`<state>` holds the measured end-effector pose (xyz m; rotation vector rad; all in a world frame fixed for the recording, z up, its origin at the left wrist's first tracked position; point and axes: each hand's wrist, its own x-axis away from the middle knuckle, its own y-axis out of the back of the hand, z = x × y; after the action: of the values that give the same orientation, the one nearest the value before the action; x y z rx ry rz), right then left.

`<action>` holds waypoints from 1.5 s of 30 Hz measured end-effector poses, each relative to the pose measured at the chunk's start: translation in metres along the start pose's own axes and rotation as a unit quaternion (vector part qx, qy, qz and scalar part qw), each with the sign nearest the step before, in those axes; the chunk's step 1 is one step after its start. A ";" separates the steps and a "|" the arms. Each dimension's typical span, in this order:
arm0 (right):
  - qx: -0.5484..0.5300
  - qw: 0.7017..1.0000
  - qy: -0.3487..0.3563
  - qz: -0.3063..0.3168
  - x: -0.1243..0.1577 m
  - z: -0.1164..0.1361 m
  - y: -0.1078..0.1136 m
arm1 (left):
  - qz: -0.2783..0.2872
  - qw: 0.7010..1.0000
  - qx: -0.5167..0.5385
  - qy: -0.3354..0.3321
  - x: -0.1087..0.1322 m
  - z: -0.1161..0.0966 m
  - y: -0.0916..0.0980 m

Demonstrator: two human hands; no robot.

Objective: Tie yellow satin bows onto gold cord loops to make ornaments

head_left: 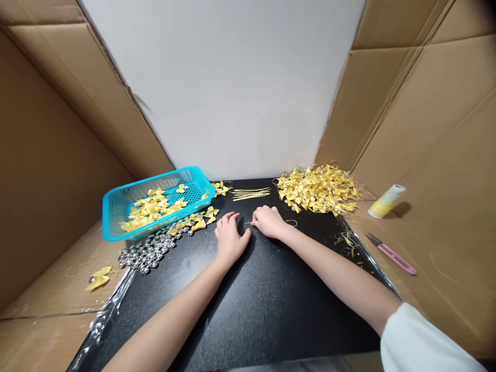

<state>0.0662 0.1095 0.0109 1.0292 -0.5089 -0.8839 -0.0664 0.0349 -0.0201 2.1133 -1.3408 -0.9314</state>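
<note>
My left hand rests on the black tabletop with its fingers apart, just right of the yellow ribbon bows, and holds nothing. Close beside it, my right hand is closed in a pinch. A thin pale cord shows as a loop right of my right wrist, and a fine end pokes out from the fingertips toward my left hand. Its middle is hidden under the right hand. Beyond both hands lie several straight yellow strips in a row.
A blue basket with yellow bows stands at left, silver beads in front of it. One bow lies far left. At back right are a heap of bows, a thread spool and pink snips. Cardboard walls flank the table.
</note>
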 end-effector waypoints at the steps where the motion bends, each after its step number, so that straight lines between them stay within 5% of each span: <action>1: -0.022 1.000 0.007 -0.003 0.001 -0.001 0.001 | -0.005 1.000 0.024 0.002 -0.001 0.001 0.000; 9: -0.205 0.975 0.064 -0.055 0.018 -0.007 0.005 | 0.051 0.954 0.296 -0.012 -0.004 0.000 0.001; 15: -0.257 0.958 0.090 -0.089 0.023 -0.010 -0.002 | 0.059 0.916 0.396 0.032 -0.003 0.000 -0.003; 20: -0.228 0.958 0.114 -0.134 0.029 -0.009 0.017 | 0.080 0.903 0.418 0.056 -0.003 -0.001 0.000; 34: -0.089 0.976 0.184 -0.081 0.032 -0.011 0.040 | 0.136 0.890 0.430 0.069 0.001 -0.010 0.006; 45: -0.013 0.979 0.182 -0.088 0.034 -0.007 0.031 | 0.131 0.793 0.569 0.172 -0.008 -0.003 -0.001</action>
<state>0.1028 0.0920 0.0339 1.1940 -0.0980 -0.8293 -0.0664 0.0427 -0.0162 2.5216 -2.1890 0.5874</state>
